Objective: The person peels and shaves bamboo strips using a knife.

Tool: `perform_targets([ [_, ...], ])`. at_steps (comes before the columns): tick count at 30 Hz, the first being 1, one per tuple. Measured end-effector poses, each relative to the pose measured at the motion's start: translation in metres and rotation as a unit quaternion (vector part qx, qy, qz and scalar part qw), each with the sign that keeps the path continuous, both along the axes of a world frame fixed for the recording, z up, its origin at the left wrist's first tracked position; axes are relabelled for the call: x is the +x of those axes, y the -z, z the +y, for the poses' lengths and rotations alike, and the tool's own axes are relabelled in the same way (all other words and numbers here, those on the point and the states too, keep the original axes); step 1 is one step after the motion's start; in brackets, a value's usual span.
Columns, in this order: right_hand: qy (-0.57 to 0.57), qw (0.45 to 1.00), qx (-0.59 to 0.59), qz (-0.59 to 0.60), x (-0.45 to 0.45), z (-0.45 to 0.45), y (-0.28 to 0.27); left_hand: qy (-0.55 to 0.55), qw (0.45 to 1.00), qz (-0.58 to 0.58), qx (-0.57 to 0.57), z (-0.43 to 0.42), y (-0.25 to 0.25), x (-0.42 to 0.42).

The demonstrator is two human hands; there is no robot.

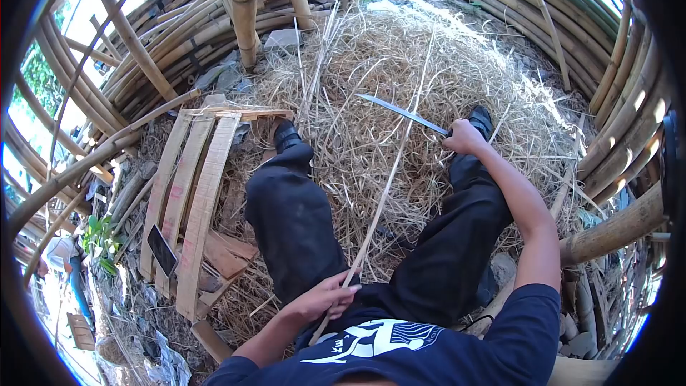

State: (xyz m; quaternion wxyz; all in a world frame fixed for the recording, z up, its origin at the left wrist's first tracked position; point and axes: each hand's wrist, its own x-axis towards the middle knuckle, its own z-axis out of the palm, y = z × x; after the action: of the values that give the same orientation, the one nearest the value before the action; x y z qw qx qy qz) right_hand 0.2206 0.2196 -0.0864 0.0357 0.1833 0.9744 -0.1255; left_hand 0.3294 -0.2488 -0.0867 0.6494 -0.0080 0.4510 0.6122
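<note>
A long, thin bamboo strip [389, 184] runs from my lap out over the pile of shavings between my legs. My left hand [327, 296] is closed around its near end, close to my waist. In my right hand [464, 137] is the handle of a long-bladed knife [404, 112], held near my right foot. The blade points to the left and crosses the strip partway along; whether the edge touches it I cannot tell. Under and around both lies a thick heap of pale bamboo shavings [379, 57].
On my left stands a slatted wooden crate [207, 207] with a dark phone [162, 250] on it. Bamboo poles [245, 7] rise ahead, with stacked bamboo [522, 21] behind. A thick bamboo pole [614, 225] lies at my right. Another person [63, 254] is partly visible at far left.
</note>
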Motion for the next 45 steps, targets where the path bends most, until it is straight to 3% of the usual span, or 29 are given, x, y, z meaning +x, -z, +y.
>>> perform_targets([
  [1, -0.001, 1.0, -0.002, 0.0, 0.001, -0.005, -0.004, -0.011, 0.996, 0.066, -0.053, 0.003, -0.004, 0.003],
  [6, -0.018, 0.999, 0.023, -0.031, 0.003, -0.012, -0.013, -0.099, 0.992, 0.06, -0.059, 0.014, -0.005, -0.006],
  [9, -0.026, 0.999, 0.021, -0.021, 0.002, -0.015, -0.018, -0.14, 0.988, 0.065, 0.022, 0.024, -0.002, -0.021],
  [16, -0.011, 0.999, 0.0, 0.044, 0.006, -0.026, -0.042, -0.051, 0.992, 0.057, 0.105, 0.051, -0.043, -0.041],
  [18, 0.001, 0.998, -0.037, 0.055, 0.007, -0.031, -0.047, -0.045, 0.995, 0.043, 0.077, 0.058, -0.041, -0.035],
  [20, -0.002, 0.998, -0.043, 0.05, 0.003, -0.029, -0.045, -0.064, 0.994, -0.039, 0.082, 0.058, -0.029, -0.037],
  [25, -0.022, 0.998, -0.029, 0.052, -0.003, -0.032, -0.037, -0.063, 0.994, 0.072, 0.052, 0.071, -0.03, -0.063],
  [36, -0.096, 0.992, -0.063, 0.056, -0.004, -0.069, -0.047, -0.038, 0.983, 0.18, 0.022, 0.113, -0.058, -0.17],
  [45, -0.135, 0.987, -0.089, 0.023, -0.004, -0.086, -0.052, -0.05, 0.992, 0.108, 0.05, 0.123, -0.041, -0.198],
])
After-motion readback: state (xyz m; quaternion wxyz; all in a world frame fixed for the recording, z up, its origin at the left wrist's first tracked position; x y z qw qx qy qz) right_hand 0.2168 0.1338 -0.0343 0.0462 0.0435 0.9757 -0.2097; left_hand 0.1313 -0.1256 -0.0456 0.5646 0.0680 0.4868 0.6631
